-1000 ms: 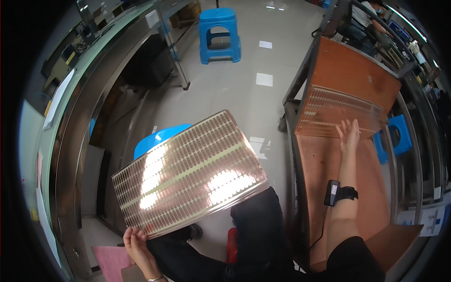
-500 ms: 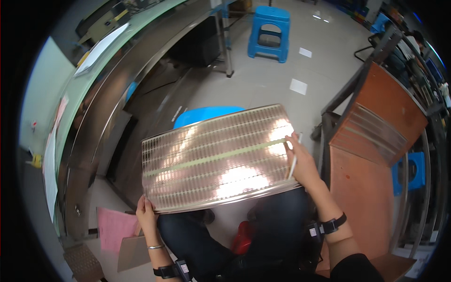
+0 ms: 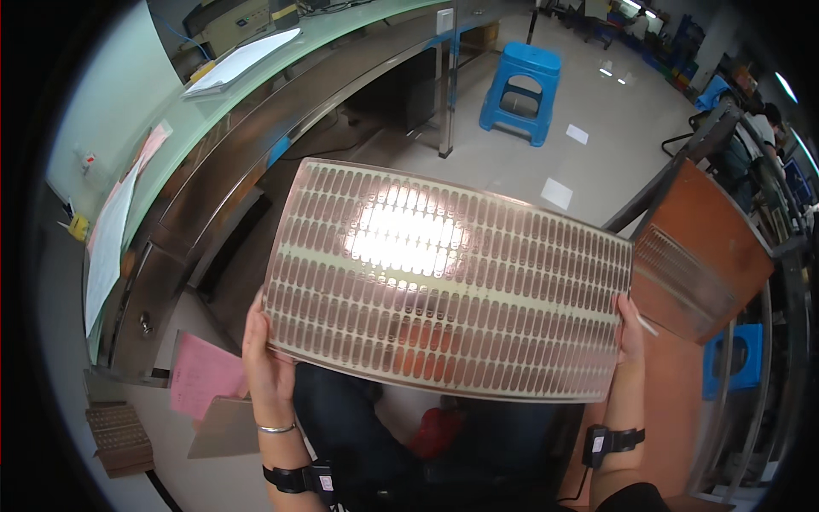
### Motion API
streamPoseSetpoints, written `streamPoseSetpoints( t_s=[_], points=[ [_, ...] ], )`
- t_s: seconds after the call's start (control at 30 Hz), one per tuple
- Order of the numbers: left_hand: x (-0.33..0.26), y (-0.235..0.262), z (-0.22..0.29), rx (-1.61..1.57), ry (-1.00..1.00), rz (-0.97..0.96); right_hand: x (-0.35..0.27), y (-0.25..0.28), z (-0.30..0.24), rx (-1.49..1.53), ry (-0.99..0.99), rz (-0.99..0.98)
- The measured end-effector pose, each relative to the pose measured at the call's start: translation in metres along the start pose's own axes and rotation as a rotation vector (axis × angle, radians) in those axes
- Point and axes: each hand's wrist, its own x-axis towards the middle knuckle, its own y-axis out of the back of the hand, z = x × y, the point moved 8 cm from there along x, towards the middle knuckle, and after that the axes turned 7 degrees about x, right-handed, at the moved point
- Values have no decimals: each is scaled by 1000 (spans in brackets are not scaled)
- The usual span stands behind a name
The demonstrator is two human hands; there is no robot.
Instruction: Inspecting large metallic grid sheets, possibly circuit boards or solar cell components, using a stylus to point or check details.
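A wide copper-coloured panel (image 3: 486, 341), patterned with rows of small rounded slots, spans the space between the two hands, above the lap, with its face turned up to the head and catching a bright reflection. It slopes a little, the end at the left hand sitting higher than the one at the right.

The left hand (image 3: 268, 367) grips the panel's left edge near the lower corner; the forearm rises nearly upright, wearing a bangle (image 3: 276, 428) and a black strap (image 3: 288, 479). The right hand (image 3: 631, 334) closes on the right edge, a slim white stick (image 3: 647, 325) jutting out beside it; its forearm, also strapped, stands nearly straight below. How the fingers lie behind the panel cannot be seen.

Outward of the left hand, a pink sheet (image 3: 203, 375) lies low, with a long bench (image 3: 213, 209) beyond. Past the right hand, a reddish-brown board (image 3: 725, 230) leans, bearing a slotted sheet (image 3: 678, 277). A blue stool (image 3: 522, 92) stands ahead of both hands.
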Motion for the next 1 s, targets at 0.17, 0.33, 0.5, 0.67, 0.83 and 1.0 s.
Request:
streamPoseSetpoints(
  t_s=[0.17,0.33,0.5,0.67,0.83,1.0],
  points=[
    [-5,-46,-6,-325,-71,32,-24,-21,14,218,47,177],
    [-65,-150,-61,-281,132,-155,-65,-77,76,534,-155,-205],
    [-61,-128,-60,-216,167,-174,-63,-73,46,491,-141,-60],
    [-59,-117,-55,-142,230,-131,-45,-109,11,219,-200,-334],
    [-60,-116,-57,-69,260,-139,-53,-139,10,-206,-83,-231],
    [-58,-103,-53,42,222,-113,-53,-136,21,-196,-102,-276]
  ],
)
